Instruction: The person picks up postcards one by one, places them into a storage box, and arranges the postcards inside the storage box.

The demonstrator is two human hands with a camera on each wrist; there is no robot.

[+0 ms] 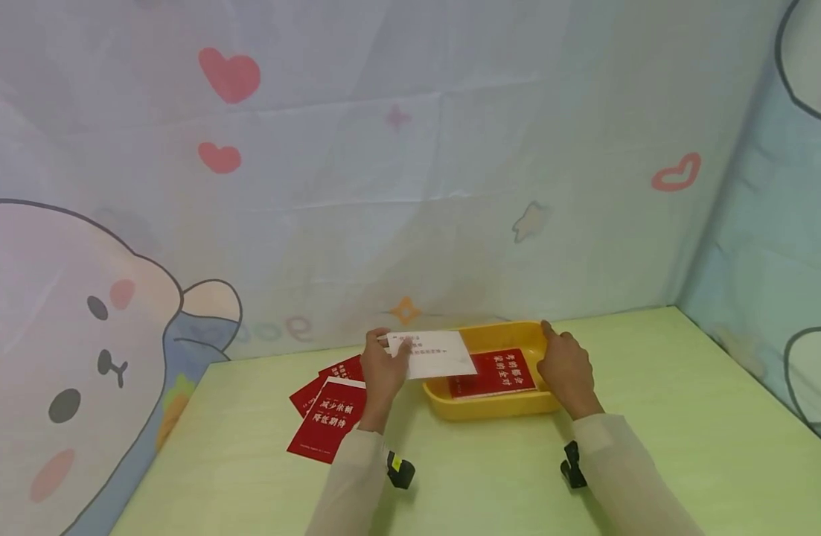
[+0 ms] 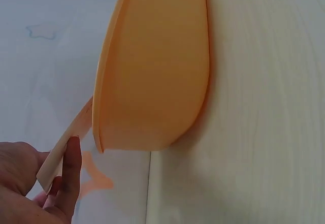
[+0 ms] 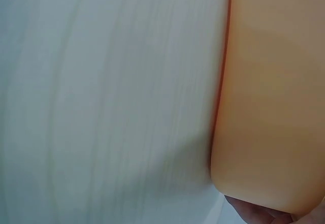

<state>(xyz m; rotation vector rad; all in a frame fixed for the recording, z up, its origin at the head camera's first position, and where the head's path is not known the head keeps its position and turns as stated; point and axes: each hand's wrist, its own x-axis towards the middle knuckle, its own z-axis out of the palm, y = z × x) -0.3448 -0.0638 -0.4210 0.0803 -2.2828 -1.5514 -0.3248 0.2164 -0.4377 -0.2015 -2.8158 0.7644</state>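
My left hand (image 1: pixel 385 372) pinches a white printed card (image 1: pixel 443 356) by its left end, thumb on top. The card is held over the left part of a yellow plastic tray (image 1: pixel 490 406). Inside the tray lies a red booklet (image 1: pixel 493 374) with white characters, partly covered by the card. At the tray's right end my right hand (image 1: pixel 569 372) grips the rim, thumb at the top edge. In the left wrist view the card (image 2: pixel 65 148) is seen edge-on between thumb and fingers, beside the tray wall (image 2: pixel 152 66). Only some fingers (image 3: pixel 256 214) show in the right wrist view.
Several red booklets (image 1: pixel 330 418) with white lettering overlap on the pale green table (image 1: pixel 236 432), left of the left hand. A cloth backdrop (image 1: pixel 356 223) with cartoon prints hangs just behind the tray. Each wrist carries a small black camera mount (image 1: pixel 400 470).
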